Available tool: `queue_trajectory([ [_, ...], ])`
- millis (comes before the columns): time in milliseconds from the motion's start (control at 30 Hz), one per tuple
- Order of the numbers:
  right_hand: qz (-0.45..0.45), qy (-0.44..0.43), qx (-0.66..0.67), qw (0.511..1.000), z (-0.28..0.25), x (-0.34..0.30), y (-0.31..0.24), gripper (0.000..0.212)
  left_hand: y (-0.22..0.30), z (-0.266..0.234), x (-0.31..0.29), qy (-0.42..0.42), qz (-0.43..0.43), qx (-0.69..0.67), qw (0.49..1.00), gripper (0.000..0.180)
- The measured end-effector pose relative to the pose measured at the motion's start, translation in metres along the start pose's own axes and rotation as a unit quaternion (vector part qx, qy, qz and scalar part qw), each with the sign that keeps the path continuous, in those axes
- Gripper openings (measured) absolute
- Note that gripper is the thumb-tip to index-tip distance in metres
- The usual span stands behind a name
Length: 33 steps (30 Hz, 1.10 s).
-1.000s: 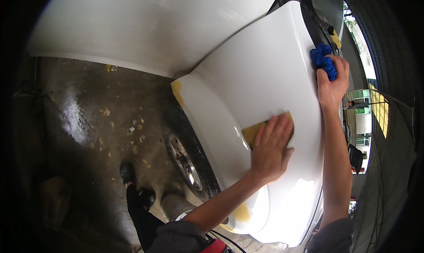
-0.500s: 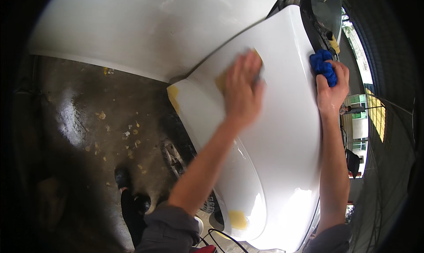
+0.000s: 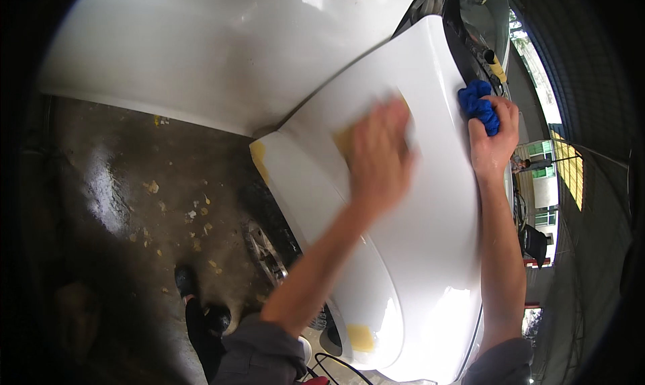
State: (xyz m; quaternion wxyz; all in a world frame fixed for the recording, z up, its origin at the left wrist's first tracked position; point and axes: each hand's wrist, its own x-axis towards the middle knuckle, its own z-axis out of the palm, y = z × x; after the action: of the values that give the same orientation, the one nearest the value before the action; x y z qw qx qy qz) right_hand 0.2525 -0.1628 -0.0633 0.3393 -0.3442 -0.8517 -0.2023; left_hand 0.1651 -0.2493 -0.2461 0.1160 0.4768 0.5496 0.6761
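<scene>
My left hand (image 3: 381, 158), blurred by motion, presses on the white car fender (image 3: 437, 203). Corners of a yellow-tan sheet, like sandpaper, (image 3: 343, 143) stick out from under its fingers. A dark edge also shows by the fingertips, too smeared to name. Bunched in my right hand (image 3: 495, 135) is a blue cloth (image 3: 478, 105), at the fender's right edge. That hand's fingers are closed round the cloth and its wrist rests along the panel's side. Yellow patches mark the fender at its left corner (image 3: 259, 159) and near its lower end.
A white door panel (image 3: 161, 62) lies beyond the fender's gap. Part of a wheel (image 3: 263, 250) shows under the left edge. Scraps litter the wet floor (image 3: 168, 203); a person's dark-shod foot (image 3: 185, 281) stands there. Black cable (image 3: 339, 361) loops near my left sleeve.
My left hand and the yellow-tan sheet have slid a little rightward and nearer over the fender. My right hand keeps its hold on the cloth. The whole view has shifted slightly.
</scene>
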Motion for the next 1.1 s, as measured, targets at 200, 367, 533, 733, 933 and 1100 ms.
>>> queue_trajectory([
  [200,-0.003,0.008,0.015,1.0,0.0,0.003,-0.002,0.033,0.016,-0.008,-0.006,-0.057,0.058,0.011,0.997,0.063],
  [367,0.008,0.007,0.032,0.999,0.001,0.0,0.002,0.033,0.026,0.01,0.03,0.023,0.02,0.059,0.998,0.062],
  [533,0.023,0.009,0.067,0.997,-0.001,-0.005,0.009,0.033,0.084,0.009,-0.109,-0.216,0.18,0.0,0.96,0.068],
  [733,0.045,0.014,0.094,0.994,0.001,0.001,0.0,0.032,0.013,-0.007,0.068,0.03,0.079,0.079,0.993,0.063],
  [933,0.044,-0.004,0.059,0.997,0.0,-0.004,0.006,0.033,0.081,-0.004,-0.108,-0.168,0.181,0.024,0.969,0.06],
  [1100,0.037,0.001,0.036,0.999,0.001,-0.002,0.0,0.034,0.008,-0.017,0.04,-0.089,0.118,0.037,0.988,0.062],
])
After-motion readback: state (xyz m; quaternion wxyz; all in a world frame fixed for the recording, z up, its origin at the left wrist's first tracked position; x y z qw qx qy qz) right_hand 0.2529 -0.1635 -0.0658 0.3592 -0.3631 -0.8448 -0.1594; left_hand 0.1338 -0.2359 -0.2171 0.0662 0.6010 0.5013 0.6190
